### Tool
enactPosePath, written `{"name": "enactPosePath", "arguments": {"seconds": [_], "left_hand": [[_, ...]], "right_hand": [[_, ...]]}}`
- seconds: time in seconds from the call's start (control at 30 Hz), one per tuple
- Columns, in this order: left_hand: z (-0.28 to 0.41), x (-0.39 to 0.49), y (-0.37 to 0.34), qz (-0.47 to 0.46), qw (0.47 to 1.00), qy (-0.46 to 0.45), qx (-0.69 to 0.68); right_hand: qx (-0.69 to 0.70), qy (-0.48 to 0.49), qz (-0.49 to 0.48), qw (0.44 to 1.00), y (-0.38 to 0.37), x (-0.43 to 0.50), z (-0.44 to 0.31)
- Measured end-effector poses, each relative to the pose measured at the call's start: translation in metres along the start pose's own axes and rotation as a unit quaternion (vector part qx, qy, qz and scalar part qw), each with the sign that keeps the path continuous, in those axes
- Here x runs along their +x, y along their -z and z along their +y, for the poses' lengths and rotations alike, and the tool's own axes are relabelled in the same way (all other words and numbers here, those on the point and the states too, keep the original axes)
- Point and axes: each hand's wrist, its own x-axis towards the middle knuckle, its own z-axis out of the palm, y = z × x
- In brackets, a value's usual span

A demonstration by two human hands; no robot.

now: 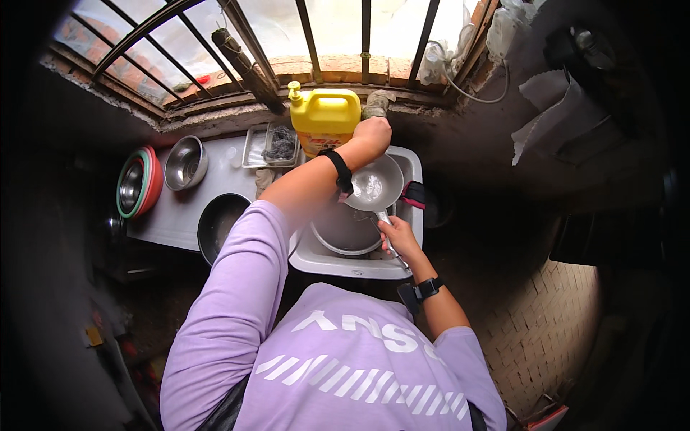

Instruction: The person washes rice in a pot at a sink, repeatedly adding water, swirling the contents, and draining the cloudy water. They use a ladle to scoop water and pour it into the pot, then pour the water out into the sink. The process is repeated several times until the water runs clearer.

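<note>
My right hand [400,238] grips the handle of a metal water ladle [375,186]. The ladle's round bowl is over the sink and looks wet and shiny inside. Beneath it a large metal basin [345,249] sits in the white sink [345,268], partly hidden by my left forearm. That arm crosses above the basin, and my left hand [373,134] is at the back of the sink, against a cloth-wrapped tap or pipe [379,103]. Its fingers curl out of sight, so its grip is hidden.
A yellow detergent jug [329,116] stands behind the sink. Left on the counter [172,218] are a dark pan [218,226], a steel bowl [186,163], nested basins [137,183] and a tray with steel wool [280,143]. A barred window [337,43] rises behind.
</note>
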Motion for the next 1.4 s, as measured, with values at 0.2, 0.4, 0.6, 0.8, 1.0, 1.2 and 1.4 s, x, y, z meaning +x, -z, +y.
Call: {"name": "enactPosePath", "arguments": {"seconds": [0.2, 0.4, 0.6, 0.8, 1.0, 1.2, 1.4], "left_hand": [[0.003, -0.002, 0.011, -0.008, 1.0, 0.015, -0.01], [0.008, -0.003, 0.016, -0.017, 1.0, 0.015, 0.016], [0.012, -0.003, 0.016, -0.018, 0.999, 0.041, 0.023], [0.016, -0.02, 0.046, -0.036, 0.996, 0.08, -0.024], [0.005, -0.093, 0.064, 0.119, 0.962, 0.124, -0.211], [-0.001, -0.226, 0.033, 0.018, 0.936, 0.107, -0.334], [-0.005, -0.308, 0.025, -0.063, 0.902, 0.212, -0.37]], "right_hand": [[-0.009, -0.002, -0.024, 1.0, 0.005, 0.008, 0.001], [0.004, 0.002, -0.029, 1.0, 0.006, 0.01, 0.001], [0.009, -0.003, -0.03, 1.0, 0.008, 0.011, 0.002], [0.003, -0.007, -0.034, 0.999, 0.007, 0.009, 0.003], [0.014, -0.016, -0.041, 0.999, 0.01, 0.01, 0.008], [-0.013, -0.011, -0.057, 0.998, 0.011, 0.012, 0.013], [-0.022, -0.014, -0.052, 0.998, 0.014, 0.012, 0.013]]}}
